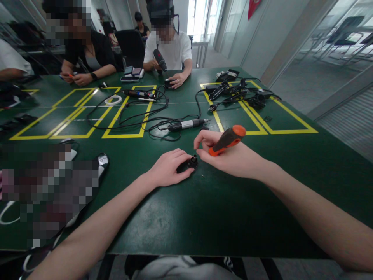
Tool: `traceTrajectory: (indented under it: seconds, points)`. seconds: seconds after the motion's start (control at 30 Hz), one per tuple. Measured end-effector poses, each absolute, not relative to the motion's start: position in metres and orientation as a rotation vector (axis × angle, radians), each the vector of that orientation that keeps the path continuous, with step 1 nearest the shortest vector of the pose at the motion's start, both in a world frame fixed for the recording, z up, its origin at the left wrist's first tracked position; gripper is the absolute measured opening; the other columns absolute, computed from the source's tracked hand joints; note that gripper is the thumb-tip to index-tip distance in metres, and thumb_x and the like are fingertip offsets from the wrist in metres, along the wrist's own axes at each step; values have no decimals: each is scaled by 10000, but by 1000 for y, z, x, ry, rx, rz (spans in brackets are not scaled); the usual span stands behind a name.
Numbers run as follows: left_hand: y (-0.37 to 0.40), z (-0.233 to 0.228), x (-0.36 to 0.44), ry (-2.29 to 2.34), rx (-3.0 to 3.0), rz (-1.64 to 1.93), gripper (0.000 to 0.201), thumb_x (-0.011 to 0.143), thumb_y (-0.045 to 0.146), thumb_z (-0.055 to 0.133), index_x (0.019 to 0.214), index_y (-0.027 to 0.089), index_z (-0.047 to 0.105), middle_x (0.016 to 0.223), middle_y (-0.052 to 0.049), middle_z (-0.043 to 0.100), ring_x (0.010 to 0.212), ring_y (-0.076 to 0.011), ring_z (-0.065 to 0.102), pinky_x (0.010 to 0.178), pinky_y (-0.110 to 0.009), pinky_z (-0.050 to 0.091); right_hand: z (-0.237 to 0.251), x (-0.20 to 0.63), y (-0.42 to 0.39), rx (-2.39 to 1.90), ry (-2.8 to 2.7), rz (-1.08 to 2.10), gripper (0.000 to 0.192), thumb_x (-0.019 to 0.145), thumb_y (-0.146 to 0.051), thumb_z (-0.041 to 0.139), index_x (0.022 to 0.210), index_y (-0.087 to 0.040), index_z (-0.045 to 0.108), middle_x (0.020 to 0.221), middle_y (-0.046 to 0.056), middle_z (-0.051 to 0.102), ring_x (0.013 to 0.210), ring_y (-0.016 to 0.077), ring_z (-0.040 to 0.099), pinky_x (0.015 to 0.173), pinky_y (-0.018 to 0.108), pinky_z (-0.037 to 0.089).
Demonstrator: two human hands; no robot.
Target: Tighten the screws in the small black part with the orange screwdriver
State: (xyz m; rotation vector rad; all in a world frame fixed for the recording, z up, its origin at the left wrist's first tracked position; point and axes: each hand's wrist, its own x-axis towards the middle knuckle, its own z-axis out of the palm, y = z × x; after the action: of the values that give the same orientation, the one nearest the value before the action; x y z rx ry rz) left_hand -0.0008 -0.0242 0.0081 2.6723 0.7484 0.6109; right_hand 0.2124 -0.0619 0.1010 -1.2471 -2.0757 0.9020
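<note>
**Screwdriver meets small black part at green counter**

A person's left hand [169,168] lies over a small black part [188,165] on the green counter [204,210], fingers curled loosely on it to pin it down. The right hand [230,155] is closed around an orange-handled screwdriver [227,140], its tip hidden behind the fingers just beside the part's round end. The work looks to be at an early or middle stage: the part is in one piece as far as can be seen, and no loose screws show beside it. Farther back, a corded power tool [186,125] lies among black cables [131,116] between yellow taped boxes; more black tools [236,93] sit well apart to the right. Two people sit across the counter at their own work. No brand, label or writing is readable anywhere.
</note>
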Motion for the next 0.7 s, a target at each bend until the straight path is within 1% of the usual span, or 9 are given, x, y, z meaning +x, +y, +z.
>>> traceTrajectory:
  seconds: [0.07, 0.13, 0.33, 0.53, 0.7]
  points:
    - [-24, 8, -1, 752, 2675, 612, 243, 977, 377, 574, 1053, 165, 666, 981, -84, 716, 898, -218, 646, 788, -333, 533, 99, 213, -62, -1248, -2054, 952, 54, 832, -189, 574, 877, -219, 568, 612, -77, 473, 551, 123, 423, 569, 272, 334]
    - [-24, 8, -1, 748, 2677, 612, 236, 976, 374, 576, 1046, 167, 664, 983, -82, 719, 898, -216, 646, 785, -330, 531, 100, 213, -63, -1241, -2048, 978, 80, 831, -184, 575, 903, -219, 566, 591, -89, 452, 538, 121, 410, 560, 270, 323]
    - [-24, 9, -1, 748, 2672, 615, 234, 973, 373, 583, 1062, 169, 657, 998, -83, 723, 921, -222, 650, 794, -337, 531, 104, 213, -63, -1220, -2050, 974, 189, 757, -140, 603, 930, -212, 575, 649, -78, 459, 583, 123, 443, 587, 266, 358]
    - [-25, 9, -1, 750, 2669, 613, 227, 973, 365, 581, 1049, 167, 661, 987, -84, 716, 909, -217, 651, 788, -332, 532, 98, 215, -62, -1250, -2056, 970, 98, 792, -180, 593, 879, -219, 572, 595, -90, 419, 550, 122, 404, 556, 271, 315]
    - [-25, 9, -1, 746, 2661, 607, 236, 972, 375, 580, 1063, 174, 661, 988, -83, 716, 915, -219, 651, 798, -337, 538, 101, 214, -63, -1258, -2041, 997, 149, 782, -181, 602, 923, -220, 571, 613, -85, 441, 552, 124, 412, 560, 271, 327]
